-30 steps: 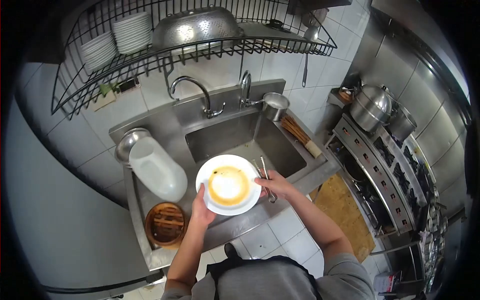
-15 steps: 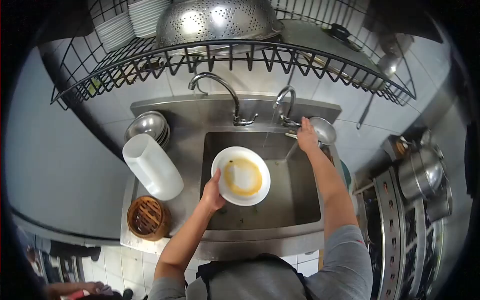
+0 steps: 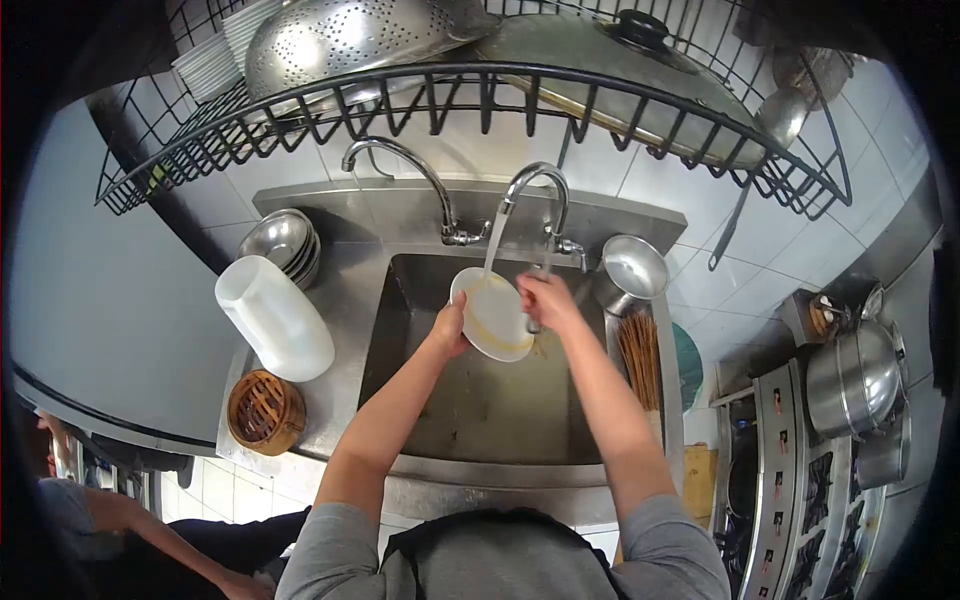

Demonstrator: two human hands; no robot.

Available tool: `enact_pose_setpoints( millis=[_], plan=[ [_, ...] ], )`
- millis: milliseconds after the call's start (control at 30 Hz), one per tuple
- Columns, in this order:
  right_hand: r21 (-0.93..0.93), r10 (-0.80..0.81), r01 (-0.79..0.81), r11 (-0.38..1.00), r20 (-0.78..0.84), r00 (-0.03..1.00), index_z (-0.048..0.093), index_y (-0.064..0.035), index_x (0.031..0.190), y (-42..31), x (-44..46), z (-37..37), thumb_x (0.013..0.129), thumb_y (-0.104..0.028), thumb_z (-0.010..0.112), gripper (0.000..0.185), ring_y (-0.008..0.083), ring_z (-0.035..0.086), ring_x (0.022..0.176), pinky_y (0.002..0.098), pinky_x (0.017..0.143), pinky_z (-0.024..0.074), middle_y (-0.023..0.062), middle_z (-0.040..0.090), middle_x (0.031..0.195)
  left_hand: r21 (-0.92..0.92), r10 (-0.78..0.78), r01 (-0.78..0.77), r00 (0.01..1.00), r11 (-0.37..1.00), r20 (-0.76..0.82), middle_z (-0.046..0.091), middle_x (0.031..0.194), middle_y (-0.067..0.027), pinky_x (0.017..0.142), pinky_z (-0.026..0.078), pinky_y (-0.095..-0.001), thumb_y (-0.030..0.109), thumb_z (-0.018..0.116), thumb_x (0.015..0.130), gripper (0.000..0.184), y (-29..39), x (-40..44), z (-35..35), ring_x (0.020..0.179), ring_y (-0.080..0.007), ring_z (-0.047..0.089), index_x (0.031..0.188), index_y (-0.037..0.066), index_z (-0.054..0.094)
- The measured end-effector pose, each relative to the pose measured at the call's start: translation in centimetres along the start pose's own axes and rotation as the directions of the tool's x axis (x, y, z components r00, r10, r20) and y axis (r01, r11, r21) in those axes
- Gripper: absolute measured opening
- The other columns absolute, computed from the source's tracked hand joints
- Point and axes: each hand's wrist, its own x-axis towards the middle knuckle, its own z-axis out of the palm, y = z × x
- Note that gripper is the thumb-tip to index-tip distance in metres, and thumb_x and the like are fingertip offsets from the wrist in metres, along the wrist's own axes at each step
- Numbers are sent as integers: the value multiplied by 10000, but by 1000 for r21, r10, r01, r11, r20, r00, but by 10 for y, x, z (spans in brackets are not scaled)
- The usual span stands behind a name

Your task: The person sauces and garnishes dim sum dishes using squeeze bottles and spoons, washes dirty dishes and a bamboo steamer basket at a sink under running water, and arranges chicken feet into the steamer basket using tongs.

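A white plate (image 3: 492, 318) with a yellowish stain ring is tilted over the steel sink (image 3: 480, 405). My left hand (image 3: 452, 328) grips its left edge. Water pours from the right faucet (image 3: 540, 175) onto the plate. At the plate's right side, my right hand (image 3: 547, 298) is closed around metal utensils (image 3: 534, 322), partly hidden by the fingers. The left faucet (image 3: 420, 170) arches over the back of the sink.
Left of the sink stand a white plastic container (image 3: 275, 318), a bamboo steamer (image 3: 266, 412) and stacked bowls (image 3: 280, 240). A pot (image 3: 632, 272) and stick brush (image 3: 640, 365) lie right. Overhead hangs a wire rack (image 3: 480, 72). Another person's arm (image 3: 165, 535) shows lower left.
The plate has tilted and moved under the right faucet, which now runs strongly. My right hand has come back from the faucet handle to the plate. Another person has come further into view.
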Motion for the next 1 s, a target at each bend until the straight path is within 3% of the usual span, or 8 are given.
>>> enact_pose_setpoints(
  millis=[233, 400, 500, 567, 700, 767, 933, 1000],
  plan=[
    [141, -38, 39, 989, -10, 999, 565, -31, 779, -18, 26, 111, 817, -139, 652, 143, 117, 474, 488, 276, 453, 401, 20, 491, 588, 65, 70, -71, 997, 995, 28, 563, 1158, -130, 841, 483, -468, 323, 373, 971, 425, -5, 7, -2, 1003, -283, 589, 1296, 53, 418],
    [-374, 0, 19, 927, 50, 999, 536, -55, 695, -40, 30, 114, 808, -330, 669, 326, 104, 427, 405, 302, 454, 412, -17, 407, 477, 274, 226, -205, 973, 940, -48, 636, 1008, -110, 716, 505, -402, 233, 583, 892, 349, 12, -2, -19, 853, -200, 614, 1151, 1, 558],
    [-947, -633, 279, 158, 120, 765, 595, 31, 825, -26, 45, 65, 773, -365, 679, 409, 324, 630, 669, 437, 642, 497, 152, 616, 665, 380, 269, -248, 963, 891, -4, 656, 934, -115, 683, 512, -376, 270, 656, 846, 399, 17, 12, -39, 789, -193, 630, 1100, -29, 583],
    [-990, -500, 136, 31, 102, 860, 583, 62, 1020, -38, 16, 34, 762, -354, 687, 499, 382, 599, 954, 430, 799, 488, 273, 616, 964, 416, 267, -247, 964, 875, 10, 659, 922, -118, 676, 512, -364, 289, 676, 829, 425, 26, 10, -41, 779, -193, 635, 1089, -36, 587],
    [-454, -9, -121, 883, -274, 962, 541, 65, 1119, -27, -61, 30, 802, -278, 685, 489, 310, 613, 960, 419, 856, 474, 183, 618, 1075, 603, 228, -219, 972, 767, 62, 667, 900, -130, 668, 517, -389, 398, 667, 816, 513, 44, 9, -26, 774, -222, 652, 1073, -41, 598],
    [-215, 49, -104, 971, -246, 968, 511, 70, 1157, 27, -47, -10, 785, -265, 710, 538, 291, 609, 961, 428, 844, 478, 172, 605, 1090, 680, 225, -217, 971, 700, 78, 673, 882, -137, 664, 518, -408, 441, 643, 822, 543, 47, 19, -21, 756, -253, 660, 1071, -40, 600],
    [202, -15, 62, 977, -228, 974, 476, 49, 1210, 58, -57, 1, 777, -192, 726, 555, 279, 600, 980, 450, 836, 485, 169, 588, 1115, 844, 553, -294, 651, -448, 520, 451, 1317, -216, 993, 329, -520, 427, 467, 890, 616, 14, 23, 15, 1251, -335, 411, 1282, -47, 427],
    [249, -72, 146, 957, -283, 956, 497, 64, 1175, 65, -48, 8, 794, -189, 709, 504, 291, 602, 980, 441, 802, 509, 165, 598, 1090, 824, 524, -328, 648, -462, 552, 379, 1367, -204, 1018, 270, -537, 396, 440, 900, 603, -13, 26, 40, 1289, -329, 345, 1314, -40, 381]
  ],
)
